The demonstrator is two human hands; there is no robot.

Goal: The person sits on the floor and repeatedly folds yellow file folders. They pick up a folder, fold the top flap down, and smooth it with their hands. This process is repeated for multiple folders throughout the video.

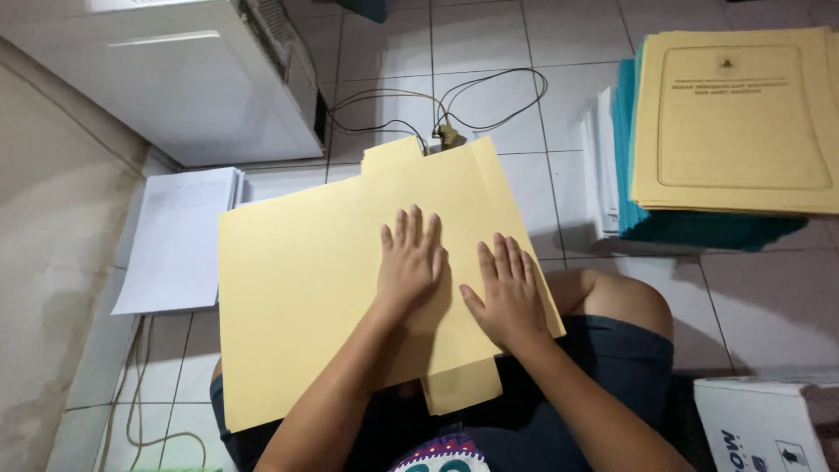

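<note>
Both hands are pressing flat, fingers spread, on a yellow folder (306, 288) lying across the seated person's lap: left hand (409, 260) beside right hand (507, 293) (neither gripping). White papers (179, 236) are lying on the tiled floor (489, 52) just left; farther right, a stack of yellow folders (734, 122) is resting over teal ones (699, 229).

Plain yellow paper folder (315, 288), closed, flat across the lap, tab edge outward.
</note>
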